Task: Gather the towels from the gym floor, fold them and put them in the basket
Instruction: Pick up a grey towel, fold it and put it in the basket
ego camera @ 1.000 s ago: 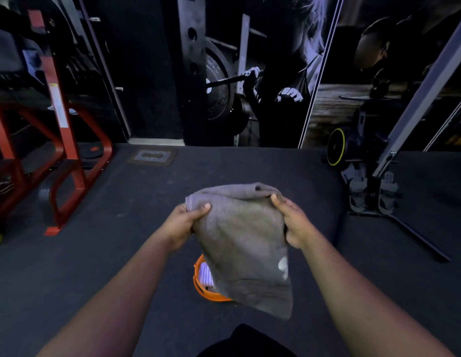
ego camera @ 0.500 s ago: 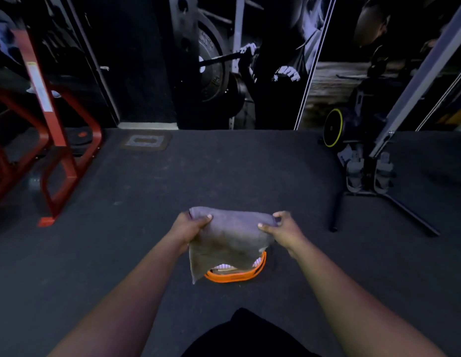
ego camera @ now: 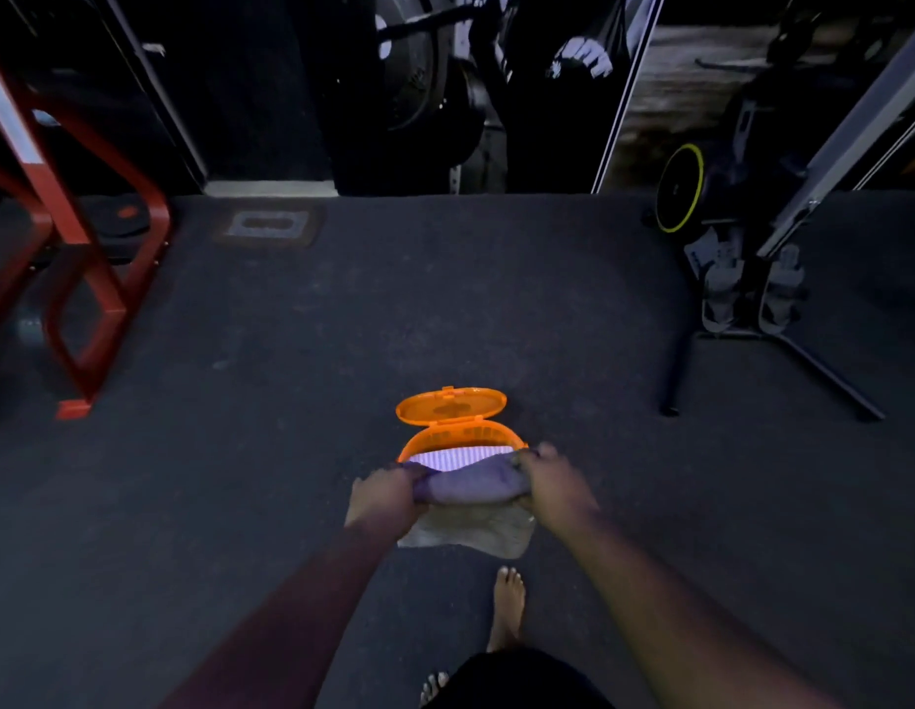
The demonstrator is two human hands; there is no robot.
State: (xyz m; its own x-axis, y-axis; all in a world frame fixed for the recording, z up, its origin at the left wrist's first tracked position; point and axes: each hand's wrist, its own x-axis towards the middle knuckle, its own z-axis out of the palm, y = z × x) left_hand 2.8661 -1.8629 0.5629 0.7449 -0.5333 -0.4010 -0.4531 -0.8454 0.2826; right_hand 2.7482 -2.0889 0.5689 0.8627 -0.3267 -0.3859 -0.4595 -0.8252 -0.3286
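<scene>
Both hands, left (ego camera: 386, 496) and right (ego camera: 555, 486), are gripping the ends of a grey towel (ego camera: 470, 509) over the open orange basket (ego camera: 460, 432) on the floor (ego camera: 240, 478).

The basket (ego camera: 463, 436) and its lid (ego camera: 451, 404) are orange, the towel (ego camera: 470, 509) is grey, the cloth (ego camera: 458, 459) inside has white and purple stripes, the floor (ego camera: 342, 350) is dark grey, the frame (ego camera: 82, 278) is red
</scene>
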